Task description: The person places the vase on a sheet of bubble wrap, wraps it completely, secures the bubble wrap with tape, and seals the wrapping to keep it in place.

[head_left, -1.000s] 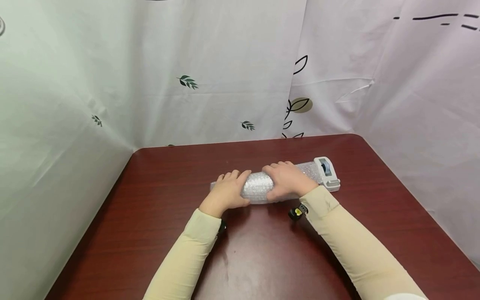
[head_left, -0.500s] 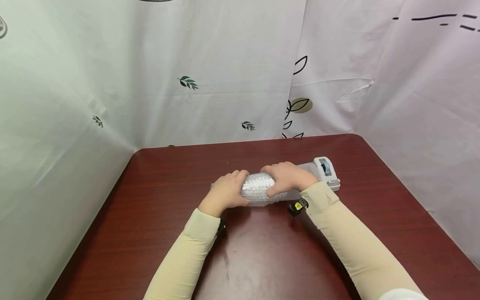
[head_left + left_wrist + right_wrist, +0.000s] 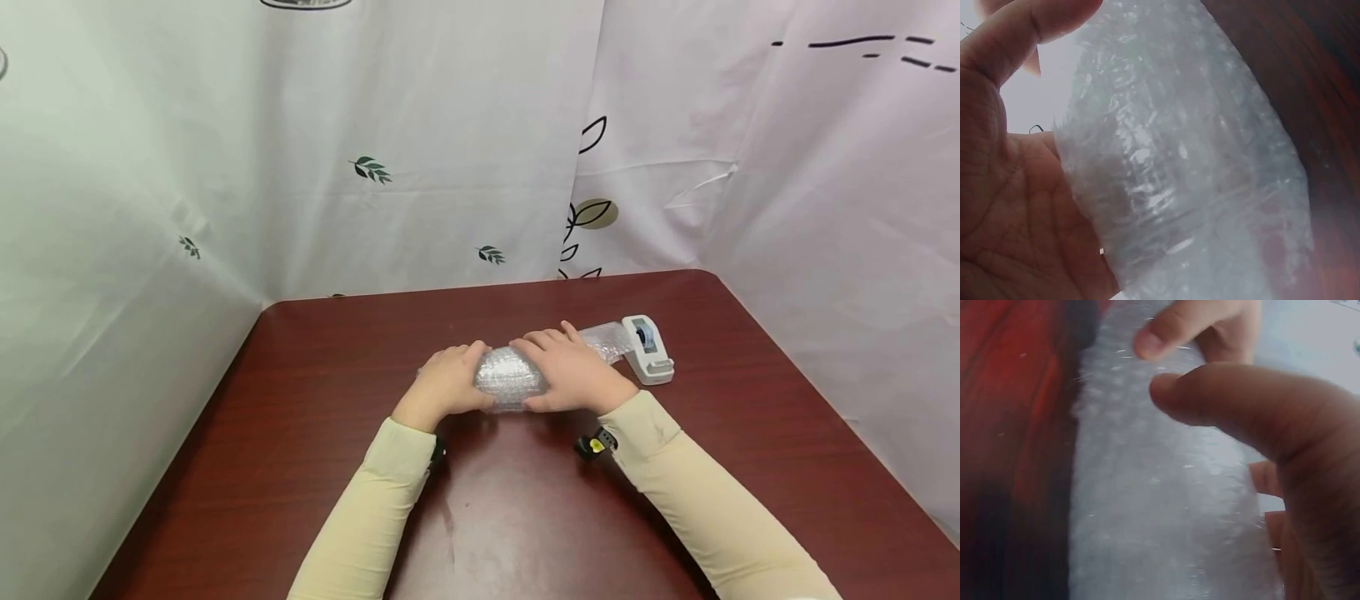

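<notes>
Sitting beside the bubble wrap (image 3: 510, 377), white tape dispenser (image 3: 651, 358).

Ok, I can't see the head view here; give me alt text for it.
The left hand and right hand, side by side, grip a shiny bubble-wrap bundle over a dark red table. A white tape dispenser sits by the bundle's right end; pale leaf-printed sheeting hangs behind.

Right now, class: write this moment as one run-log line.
left hand: holds bubble wrap | right hand: holds bubble wrap | tape dispenser: on table, unheld
</notes>
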The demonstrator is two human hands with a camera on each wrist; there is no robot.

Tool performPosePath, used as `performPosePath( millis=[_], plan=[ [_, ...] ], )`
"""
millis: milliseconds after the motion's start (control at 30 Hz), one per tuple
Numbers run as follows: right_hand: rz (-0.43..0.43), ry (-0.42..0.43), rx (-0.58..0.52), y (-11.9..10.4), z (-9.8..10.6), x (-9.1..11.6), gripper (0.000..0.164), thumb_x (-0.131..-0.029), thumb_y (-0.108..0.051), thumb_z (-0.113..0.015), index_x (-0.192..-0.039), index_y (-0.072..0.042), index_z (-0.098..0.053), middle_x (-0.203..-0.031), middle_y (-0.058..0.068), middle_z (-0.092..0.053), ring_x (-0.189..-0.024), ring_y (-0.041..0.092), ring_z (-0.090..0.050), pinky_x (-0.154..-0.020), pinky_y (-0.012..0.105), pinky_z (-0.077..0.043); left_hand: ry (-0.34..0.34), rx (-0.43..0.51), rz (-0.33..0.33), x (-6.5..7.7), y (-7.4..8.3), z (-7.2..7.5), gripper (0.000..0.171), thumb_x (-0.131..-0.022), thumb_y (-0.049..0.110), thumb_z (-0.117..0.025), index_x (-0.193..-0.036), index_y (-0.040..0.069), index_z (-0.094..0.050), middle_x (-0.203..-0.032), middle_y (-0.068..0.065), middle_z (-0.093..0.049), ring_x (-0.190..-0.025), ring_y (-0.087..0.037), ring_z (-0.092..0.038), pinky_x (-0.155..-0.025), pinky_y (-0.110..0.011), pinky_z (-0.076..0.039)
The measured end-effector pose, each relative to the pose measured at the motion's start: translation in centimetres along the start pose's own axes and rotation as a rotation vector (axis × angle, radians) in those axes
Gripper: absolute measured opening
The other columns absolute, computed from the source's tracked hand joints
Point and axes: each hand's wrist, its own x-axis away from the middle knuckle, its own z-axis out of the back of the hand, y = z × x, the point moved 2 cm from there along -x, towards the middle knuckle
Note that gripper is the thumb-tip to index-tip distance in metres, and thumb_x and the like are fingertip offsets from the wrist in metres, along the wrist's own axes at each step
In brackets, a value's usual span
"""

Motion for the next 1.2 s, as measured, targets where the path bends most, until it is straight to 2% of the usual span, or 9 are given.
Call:
performPosePath(
  millis=[133, 267, 467, 567, 767, 1000, 1200],
  plan=[
    [-0.024, 0.025, 0.050, -0.4, -0.6, -0.1, 0.094, -0.068, -0.057, -0.082, -0.144, -0.010, -0.052, -0.134, 0.011, -0.059, -0.125, 0.033, -0.053, -0.110, 0.067, -0.029, -0.011, 0.001, 0.017, -0.2, -0.1, 0.0, 0.072, -0.073, 0.041, -0.083, -0.133, 0.014, -0.054, -0.118, -0.008, -0.066, -0.104, -0.028, -0.062, -0.089, -0.045, -0.051],
    [-0.028, 0.068, 0.090, -0.7, -1.0, -0.4, 0.093, -0.066, -0.057, -0.084, -0.141, -0.010, -0.054, -0.128, 0.011, -0.061, -0.121, 0.034, -0.056, -0.107, 0.066, -0.033, -0.032, 0.042, 0.027, -0.3, -0.4, 0.1, 0.068, -0.071, 0.041, -0.082, -0.128, 0.016, -0.055, -0.111, -0.005, -0.065, -0.094, -0.023, -0.062, -0.080, -0.041, -0.052],
    [-0.007, 0.082, 0.113, -0.6, -1.4, -0.7, 0.084, -0.066, -0.058, -0.080, -0.133, -0.013, -0.057, -0.119, 0.009, -0.064, -0.110, 0.031, -0.061, -0.095, 0.054, -0.045, -0.113, 0.135, 0.069, -0.3, -0.4, 0.4, 0.065, -0.070, 0.036, -0.076, -0.127, 0.016, -0.054, -0.108, -0.004, -0.064, -0.087, -0.019, -0.061, -0.077, -0.038, -0.051],
    [0.009, 0.071, 0.113, -0.4, -1.4, -1.0, 0.081, -0.064, -0.058, -0.078, -0.129, -0.013, -0.058, -0.113, 0.008, -0.065, -0.104, 0.029, -0.062, -0.088, 0.050, -0.048, -0.123, 0.120, 0.080, -0.1, -0.5, 0.3, 0.071, -0.068, 0.039, -0.075, -0.132, 0.016, -0.054, -0.111, -0.005, -0.061, -0.092, -0.021, -0.058, -0.081, -0.040, -0.050],
    [0.003, 0.016, 0.095, 0.2, -1.4, -1.8, 0.082, -0.062, -0.059, -0.077, -0.128, -0.014, -0.058, -0.109, 0.007, -0.066, -0.100, 0.028, -0.063, -0.086, 0.049, -0.049, -0.083, 0.020, 0.034, 0.1, -0.5, 0.2, 0.081, -0.069, 0.043, -0.080, -0.139, 0.014, -0.053, -0.116, -0.011, -0.051, -0.107, -0.029, -0.048, -0.098, -0.047, -0.042],
    [-0.027, -0.087, 0.020, 0.7, -1.2, -2.5, 0.077, -0.064, -0.056, -0.076, -0.127, -0.015, -0.059, -0.106, 0.004, -0.066, -0.096, 0.025, -0.064, -0.082, 0.048, -0.050, -0.089, -0.026, 0.015, 0.3, -0.3, 0.4, 0.085, -0.072, 0.042, -0.085, -0.144, 0.013, -0.051, -0.126, -0.012, -0.056, -0.115, -0.033, -0.052, -0.108, -0.050, -0.037],
    [-0.045, -0.153, -0.037, 1.0, -0.7, -3.0, 0.070, -0.065, -0.053, -0.075, -0.123, -0.016, -0.061, -0.102, 0.002, -0.067, -0.088, 0.022, -0.065, -0.075, 0.046, -0.053, -0.108, -0.004, 0.030, 0.4, -0.4, 0.6, 0.084, -0.074, 0.039, -0.084, -0.145, 0.011, -0.050, -0.131, -0.013, -0.058, -0.119, -0.034, -0.055, -0.109, -0.052, -0.037]
  ],
)
